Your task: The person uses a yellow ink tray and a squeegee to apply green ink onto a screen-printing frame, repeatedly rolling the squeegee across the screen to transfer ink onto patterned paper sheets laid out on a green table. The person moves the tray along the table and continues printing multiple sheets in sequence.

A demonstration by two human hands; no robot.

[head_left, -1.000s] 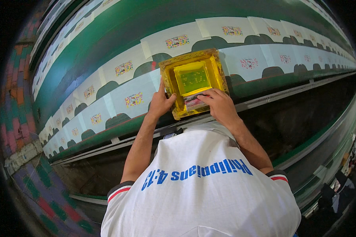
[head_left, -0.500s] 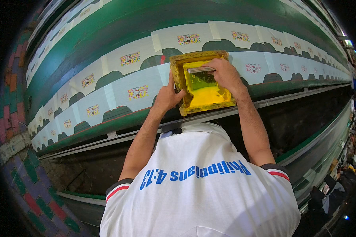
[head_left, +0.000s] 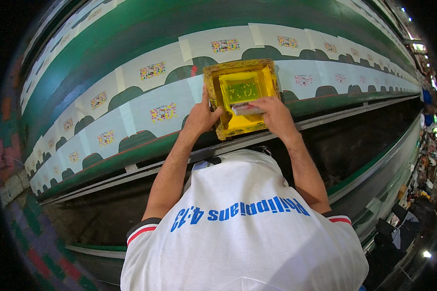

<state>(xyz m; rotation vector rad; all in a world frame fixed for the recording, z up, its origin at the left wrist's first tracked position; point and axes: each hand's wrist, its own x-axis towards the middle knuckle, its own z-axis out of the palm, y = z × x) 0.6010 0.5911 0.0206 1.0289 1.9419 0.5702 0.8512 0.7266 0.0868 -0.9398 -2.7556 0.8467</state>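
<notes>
A: What'd just changed?
B: We saw the flat bar point(head_left: 247, 109) shift from the far half of the yellow frame point(head_left: 238, 65) to its near half, leaving green mesh point(head_left: 243, 89) uncovered behind it.
A: Meaning?
B: We judged a stroke toward the body was part done; bar hadn't reached the near wall.
A: Hands?
B: L hand point(head_left: 203, 117) pinched the frame's left wall betw. thumb & index. R hand point(head_left: 278, 117) gripped the bar's right end; blur, so we couldn't tell exact fingertip placement.
A: Frame loc.?
B: Over the near row of white sheets point(head_left: 135, 122), just beyond the white shirt point(head_left: 247, 203).
A: Surface?
B: We noted a long green table point(head_left: 131, 43), sheets in rows, multicolored prints point(head_left: 163, 112) L of frame; those R of it looked pinker. Metal rail point(head_left: 325, 119) ran along the near edge.
A: Room?
B: We logged painted pavers point(head_left: 39, 264) lower L, dim; clutter point(head_left: 425, 184) far R, too small to ID; bright lamp point(head_left: 426, 254) lower R.
</notes>
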